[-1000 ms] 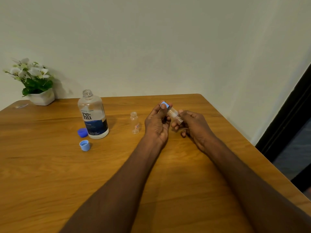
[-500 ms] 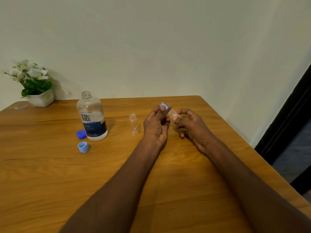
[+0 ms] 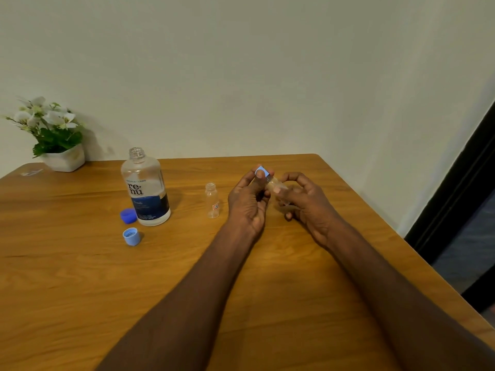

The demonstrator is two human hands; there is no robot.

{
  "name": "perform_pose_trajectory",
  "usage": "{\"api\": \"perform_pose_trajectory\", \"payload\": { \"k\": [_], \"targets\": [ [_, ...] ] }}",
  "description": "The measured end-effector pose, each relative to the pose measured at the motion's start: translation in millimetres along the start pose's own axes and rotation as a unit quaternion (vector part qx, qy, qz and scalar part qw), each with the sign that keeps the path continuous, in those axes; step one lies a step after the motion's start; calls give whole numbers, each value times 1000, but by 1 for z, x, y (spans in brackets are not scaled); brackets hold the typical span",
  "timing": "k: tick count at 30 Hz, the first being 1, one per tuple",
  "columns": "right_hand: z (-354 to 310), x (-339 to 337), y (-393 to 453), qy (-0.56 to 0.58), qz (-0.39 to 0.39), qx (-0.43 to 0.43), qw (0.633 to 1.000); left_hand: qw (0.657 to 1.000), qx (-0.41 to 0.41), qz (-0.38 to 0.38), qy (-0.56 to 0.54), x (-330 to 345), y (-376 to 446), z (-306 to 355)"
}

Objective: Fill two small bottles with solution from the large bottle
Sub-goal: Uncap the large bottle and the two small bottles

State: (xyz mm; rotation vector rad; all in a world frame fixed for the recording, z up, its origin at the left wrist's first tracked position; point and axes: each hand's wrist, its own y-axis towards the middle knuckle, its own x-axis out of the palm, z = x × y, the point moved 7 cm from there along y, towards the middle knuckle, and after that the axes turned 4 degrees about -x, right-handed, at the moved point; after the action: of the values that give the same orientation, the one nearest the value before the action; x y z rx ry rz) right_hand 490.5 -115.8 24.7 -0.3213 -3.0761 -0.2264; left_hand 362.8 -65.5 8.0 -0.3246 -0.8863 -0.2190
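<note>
While left hand [image 3: 247,199] pinches pale blue cap [image 3: 261,173] and right hand [image 3: 308,202] grips tilted small bottle [image 3: 277,184], likely for twisting | open large bottle [image 3: 144,188] at 9 o'clock, pour-ready | second small bottle [image 3: 212,200] uncapped between, on counter [image 3: 80,277]

The big bottle [image 3: 146,188] stands open, its cap [image 3: 128,215] beside it. One small bottle [image 3: 212,200] stands open; the other [image 3: 276,184] is tilted, capped.
</note>
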Motion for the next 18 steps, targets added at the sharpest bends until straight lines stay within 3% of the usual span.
{"api": "perform_pose_trajectory", "payload": {
  "k": [10, 14, 18],
  "targets": [
    [4, 2, -1, -8, -21, -3, 1000, 1000, 5, -23, 4, 3, 3, -3],
    [2, -4, 1, 11, 25, -25, 999, 999, 13, -37, -14, 3, 1, 0],
    [-4, -16, -2, 54, 102, -47, 992, 991, 62, -37, 116, 7, -7, 5]
  ]
}}
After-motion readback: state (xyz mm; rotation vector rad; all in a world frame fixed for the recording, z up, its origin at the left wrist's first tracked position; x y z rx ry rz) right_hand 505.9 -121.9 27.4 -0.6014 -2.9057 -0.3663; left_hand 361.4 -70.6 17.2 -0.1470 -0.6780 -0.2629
